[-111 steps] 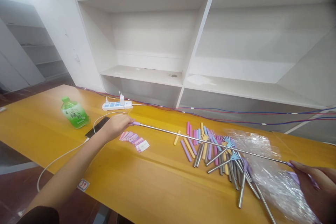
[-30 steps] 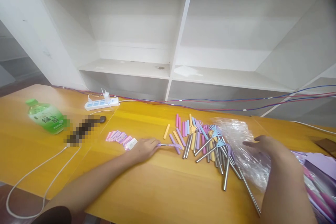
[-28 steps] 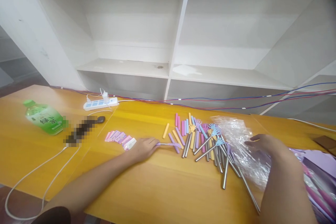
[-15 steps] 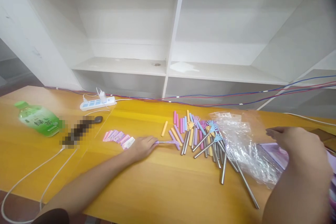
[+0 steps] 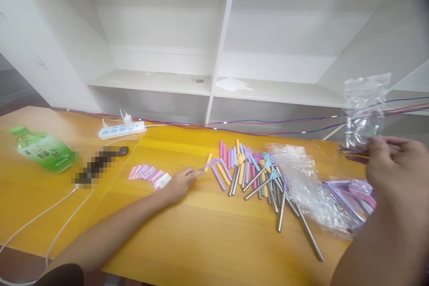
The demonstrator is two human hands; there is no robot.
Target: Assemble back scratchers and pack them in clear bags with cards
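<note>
My left hand (image 5: 181, 184) is closed on a back scratcher with a purple head (image 5: 212, 162), just above the table. Its fingers point right, toward a pile of telescopic back scratchers (image 5: 264, 178) with metal rods and hand-shaped heads in blue, yellow, purple and pink. Loose coloured handle sleeves (image 5: 223, 172) lie at the pile's left side. Held up at the right, a small clear plastic bag (image 5: 364, 109) is pinched in my right hand (image 5: 392, 161). Below it spreads a heap of clear bags (image 5: 310, 187), partly over the rods. Small pink and purple cards (image 5: 147, 173) lie left of my left hand.
A green bottle (image 5: 43, 149) lies on the left of the table, near a pixelated dark object. Behind are a white power strip (image 5: 121, 130) and cables along the shelf unit (image 5: 150, 81). A purple printed package (image 5: 360, 187) lies at the right.
My right hand has risen with a clear bag, which now hangs upright in view. The back scratcher in my left hand has tilted its purple head upward. The view has shifted slightly.
</note>
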